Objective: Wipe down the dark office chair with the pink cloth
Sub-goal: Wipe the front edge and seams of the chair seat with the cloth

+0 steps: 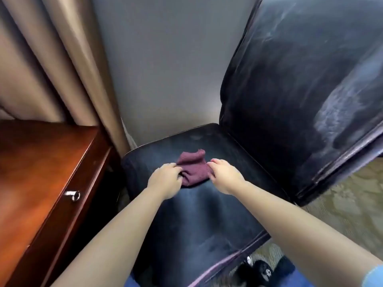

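pink cloth (193, 171) lies bunched mid-seat on the dark office chair (207, 214), left hand (165, 179) and right hand (224, 176) each pinching an edge; judged still arranging it, next spreading flat before wiping toward the dusty backrest

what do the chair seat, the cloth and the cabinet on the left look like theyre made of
Chair seat: likely leather or a leather-look vinyl, smooth with a dull sheen and pale streaks. Cloth: soft knit or terry fabric, matte, bunched in folds. Cabinet: glossy reddish-brown wood or veneer; its knob looks like polished metal.
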### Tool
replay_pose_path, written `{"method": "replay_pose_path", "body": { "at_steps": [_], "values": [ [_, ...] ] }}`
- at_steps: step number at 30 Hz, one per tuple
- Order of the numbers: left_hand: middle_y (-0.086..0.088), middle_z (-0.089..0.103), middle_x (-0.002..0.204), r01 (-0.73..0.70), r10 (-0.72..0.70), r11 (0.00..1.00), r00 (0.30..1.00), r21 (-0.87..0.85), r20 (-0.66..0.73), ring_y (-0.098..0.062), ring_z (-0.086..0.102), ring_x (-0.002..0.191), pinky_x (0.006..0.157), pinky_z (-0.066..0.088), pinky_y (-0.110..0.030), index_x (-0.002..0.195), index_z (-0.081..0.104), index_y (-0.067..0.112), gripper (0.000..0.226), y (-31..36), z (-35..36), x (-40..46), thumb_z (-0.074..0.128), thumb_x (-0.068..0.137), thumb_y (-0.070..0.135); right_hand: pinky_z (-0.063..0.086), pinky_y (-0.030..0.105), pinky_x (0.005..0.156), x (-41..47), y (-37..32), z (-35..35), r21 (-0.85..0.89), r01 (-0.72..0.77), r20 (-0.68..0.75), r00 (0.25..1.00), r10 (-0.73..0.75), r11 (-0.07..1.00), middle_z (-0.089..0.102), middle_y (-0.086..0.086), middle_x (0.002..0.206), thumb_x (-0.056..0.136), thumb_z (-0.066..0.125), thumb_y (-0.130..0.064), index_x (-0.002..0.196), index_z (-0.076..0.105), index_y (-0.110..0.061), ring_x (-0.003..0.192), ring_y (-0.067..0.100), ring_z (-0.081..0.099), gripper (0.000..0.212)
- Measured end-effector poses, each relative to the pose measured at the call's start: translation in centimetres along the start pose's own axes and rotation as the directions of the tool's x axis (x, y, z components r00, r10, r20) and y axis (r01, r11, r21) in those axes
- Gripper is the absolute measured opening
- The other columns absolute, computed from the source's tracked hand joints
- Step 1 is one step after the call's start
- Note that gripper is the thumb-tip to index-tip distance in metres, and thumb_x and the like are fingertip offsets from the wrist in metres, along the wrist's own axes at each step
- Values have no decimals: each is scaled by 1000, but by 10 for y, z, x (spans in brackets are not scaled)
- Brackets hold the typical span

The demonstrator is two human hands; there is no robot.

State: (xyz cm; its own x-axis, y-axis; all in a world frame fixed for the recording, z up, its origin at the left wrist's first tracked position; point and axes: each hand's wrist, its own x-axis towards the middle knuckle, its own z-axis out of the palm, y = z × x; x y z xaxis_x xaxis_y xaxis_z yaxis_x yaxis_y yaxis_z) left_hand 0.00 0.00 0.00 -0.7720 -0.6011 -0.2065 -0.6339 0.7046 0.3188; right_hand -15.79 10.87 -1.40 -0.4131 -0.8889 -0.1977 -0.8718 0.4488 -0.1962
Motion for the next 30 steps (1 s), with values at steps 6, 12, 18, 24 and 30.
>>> {"method": "replay_pose_path", "body": {
  "at_steps": [6, 12, 18, 24, 30],
  "values": [
    [0, 41, 145, 131, -129, 967, 991, -218, 20, -21, 38, 133, 107, 33, -32, 140, 42, 19, 44, -19, 27, 68, 42, 97, 22, 39, 38, 101, 65, 1, 21, 299, -161, -34, 983, 179, 941, 52, 8, 132, 97, 41, -26, 127, 51, -10, 123, 26, 44, 36],
    [-6, 45, 143, 256, -264, 901, 964, -351, 25, -25, 40, 131, 105, 36, -37, 145, 33, 19, 48, -33, 43, 120, 44, 98, 25, 37, 32, 99, 119, 0, 31, 531, -337, 23, 923, 384, 777, 55, 7, 132, 94, 48, -27, 135, 45, -13, 124, 27, 47, 43],
    [-8, 63, 120, 278, -256, 852, 960, -443, 110, -25, 53, 117, 96, 42, -29, 135, 49, 14, 47, -24, 47, 130, 50, 89, 9, 41, 26, 94, 124, 2, 33, 552, -342, 54, 925, 376, 760, 60, 5, 126, 86, 51, -5, 129, 55, -18, 118, 23, 53, 45],
    [0, 64, 92, 248, -198, 845, 968, -474, 153, -17, 56, 88, 73, 41, -24, 80, 60, 22, 6, 0, 30, 86, 60, 84, 17, 44, 26, 75, 82, -1, -9, 597, -195, -81, 950, 300, 779, 65, -1, 97, 78, 47, 0, 84, 65, -24, 93, 18, 57, 31],
    [3, 60, 88, 81, -206, 824, 965, -561, -163, -15, 55, 87, 75, 40, -24, 85, 61, 14, 5, 18, -30, 36, 62, 88, 18, 50, 33, 71, 23, -8, -74, 566, -106, -224, 934, 277, 817, 64, -3, 87, 82, 44, -2, 85, 64, -25, 85, 19, 58, 31]
  ]
}}
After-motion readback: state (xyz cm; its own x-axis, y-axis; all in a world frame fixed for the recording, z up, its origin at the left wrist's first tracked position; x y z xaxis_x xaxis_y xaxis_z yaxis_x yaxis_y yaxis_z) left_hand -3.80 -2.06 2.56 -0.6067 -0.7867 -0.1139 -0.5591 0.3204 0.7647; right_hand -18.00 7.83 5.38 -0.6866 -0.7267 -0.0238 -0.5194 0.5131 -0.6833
